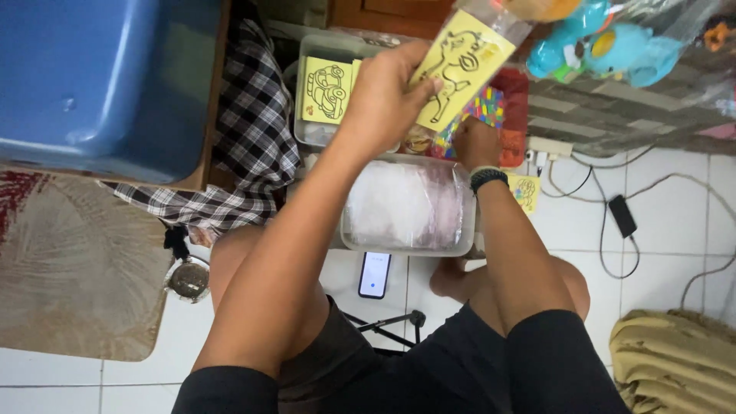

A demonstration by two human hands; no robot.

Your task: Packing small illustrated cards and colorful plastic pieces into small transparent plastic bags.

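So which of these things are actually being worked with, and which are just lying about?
In use:
- left hand holding yellow card with black horse outline
- right hand in colourful packets
- clear plastic tub of yellow car cards

Lying about:
- phone
- blue plastic bin
- checked cloth
- blue toys

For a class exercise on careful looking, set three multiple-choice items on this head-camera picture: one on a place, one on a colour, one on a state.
1. Where does the phone lie?
A. on the white tiled floor
B. in the blue tub
C. on the rug

2. What colour is the card with the outline drawing?
A. red
B. yellow
C. green

3. What is the left hand doing?
A. resting flat on the floor
B. hanging open and empty
C. holding the card up

Answers: 1 A, the phone sits on a tile between the knees. 2 B, the card is yellow with black lines. 3 C, thumb and fingers pinch the card's edge.
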